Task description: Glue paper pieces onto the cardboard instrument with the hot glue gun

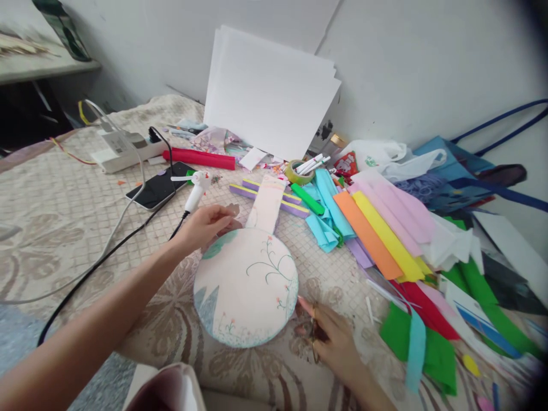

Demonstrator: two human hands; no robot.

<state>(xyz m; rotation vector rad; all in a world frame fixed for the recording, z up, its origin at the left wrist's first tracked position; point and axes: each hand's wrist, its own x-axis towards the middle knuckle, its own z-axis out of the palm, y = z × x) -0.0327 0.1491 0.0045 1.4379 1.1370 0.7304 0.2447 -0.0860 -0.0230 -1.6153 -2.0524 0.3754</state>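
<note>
Beside the paper fan (246,285): left hand (205,225) pinches its upper edge; right hand (329,337) grips scissors (314,334) just right of it.

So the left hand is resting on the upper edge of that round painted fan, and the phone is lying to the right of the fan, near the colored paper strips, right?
Not quite. In the head view the left hand does rest at the round painted fan's upper edge, but the phone lies to the left of the fan, by the power strip. The colored paper strips are on the right.

The single head-worn camera is looking forward and steeply down from close above the patterned bedspread (55,217), facing the white wall at twelve o'clock, with both forearms entering from six o'clock.
</note>
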